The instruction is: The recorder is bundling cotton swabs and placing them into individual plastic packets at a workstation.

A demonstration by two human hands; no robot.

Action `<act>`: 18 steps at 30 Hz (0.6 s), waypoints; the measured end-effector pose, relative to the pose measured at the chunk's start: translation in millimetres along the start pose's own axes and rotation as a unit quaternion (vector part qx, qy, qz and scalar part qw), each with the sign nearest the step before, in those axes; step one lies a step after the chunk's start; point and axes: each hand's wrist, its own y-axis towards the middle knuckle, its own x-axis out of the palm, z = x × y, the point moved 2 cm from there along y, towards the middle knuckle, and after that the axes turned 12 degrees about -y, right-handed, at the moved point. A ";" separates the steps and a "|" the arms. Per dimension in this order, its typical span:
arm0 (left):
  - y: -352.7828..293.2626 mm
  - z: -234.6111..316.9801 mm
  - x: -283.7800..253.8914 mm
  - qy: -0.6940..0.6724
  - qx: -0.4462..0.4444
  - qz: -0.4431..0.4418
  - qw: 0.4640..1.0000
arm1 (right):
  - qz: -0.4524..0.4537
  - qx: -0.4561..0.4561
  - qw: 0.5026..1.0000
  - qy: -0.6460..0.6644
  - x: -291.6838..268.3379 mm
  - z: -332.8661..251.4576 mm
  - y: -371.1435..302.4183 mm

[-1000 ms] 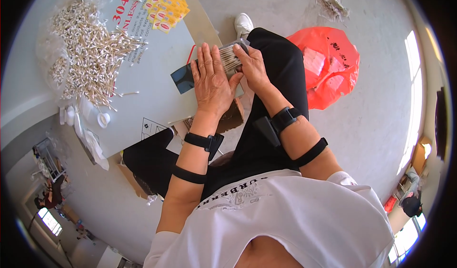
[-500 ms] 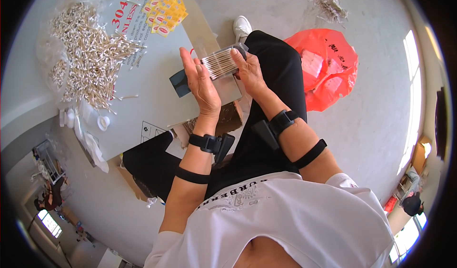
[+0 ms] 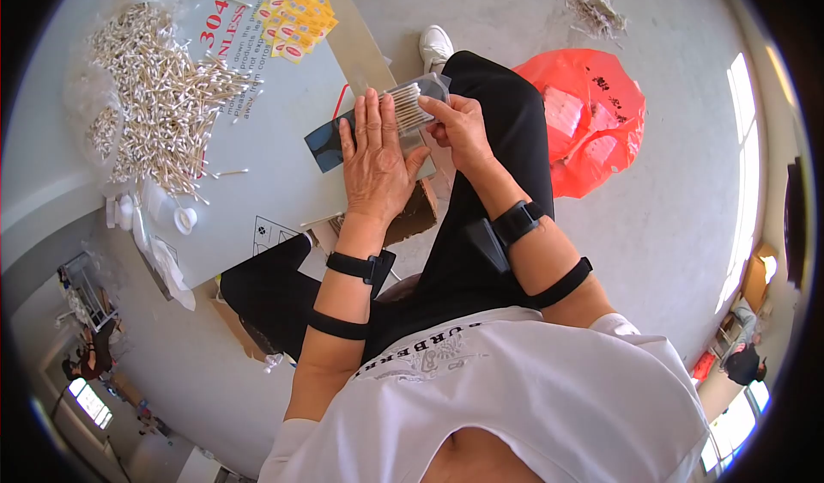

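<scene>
So my left hand (image 3: pixel 375 170) is spread out flat, palm down, fingers straight and gripping nothing, laid over the near end of the clear packet of cotton swabs (image 3: pixel 409 103). Can't tell from up here how hard the palm is pressing, if at all. My right hand (image 3: pixel 463 133) has the other end pinched, thumb on top, fingers curled at the side and underneath. The packet sits between my hands, by the edge of the grey table (image 3: pixel 257 170), and a dark, glossy strip (image 3: pixel 323 147) pokes out past my left fingers. No idea if the two are joined; my palm hides it.

My tip: go easy with the thumb, since a hard squeeze would probably bunch the sticks or crease the film. Spread pressure over the whole palm rather than the fingertips, and line the sticks up parallel. Mind that table edge too; a loose packet could slip off.
</scene>
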 end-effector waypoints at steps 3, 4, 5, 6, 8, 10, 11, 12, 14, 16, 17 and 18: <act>-0.4 -0.4 -0.7 0.000 0.001 0.001 1.000 | -0.002 -0.011 1.000 0.019 3.4 -1.3 1.6; -0.7 -0.8 -0.7 -0.002 0.000 0.003 1.000 | -0.003 -0.011 1.000 0.019 2.4 -0.2 1.4; -1.0 -1.1 -0.6 -0.002 0.000 0.003 1.000 | -0.007 -0.001 0.999 0.031 0.4 0.9 0.9; -1.3 -1.3 -0.6 -0.005 0.001 0.006 1.000 | -0.012 0.009 0.999 0.043 -0.2 2.2 0.6; -0.6 -0.6 -0.7 -0.009 0.003 0.009 1.000 | -0.005 0.006 0.999 0.039 -0.2 3.6 2.4; -0.4 -0.2 -1.2 -0.007 0.004 0.005 1.000 | 0.002 0.003 0.999 0.034 -0.3 4.4 3.9; -0.1 0.1 -1.4 -0.007 0.005 0.006 1.000 | 0.005 -0.002 0.999 0.034 -0.6 4.4 4.4; 0.3 0.4 -1.2 -0.002 0.005 -0.001 1.000 | 0.008 -0.008 0.999 0.033 -1.1 4.4 4.9; -0.4 -0.3 -1.9 0.005 0.004 -0.008 1.000 | 0.011 -0.007 0.999 0.036 2.3 1.2 3.7; -0.4 -0.3 -2.2 0.002 0.004 -0.005 1.000 | 0.015 -0.007 0.999 0.038 3.7 -0.5 3.4; -0.1 0.0 -2.0 0.002 0.005 -0.004 1.000 | 0.011 -0.014 1.000 0.018 3.9 -0.8 3.9; 0.1 0.4 -1.8 0.002 0.005 -0.003 1.000 | 0.007 -0.021 1.000 -0.002 3.8 -1.3 4.4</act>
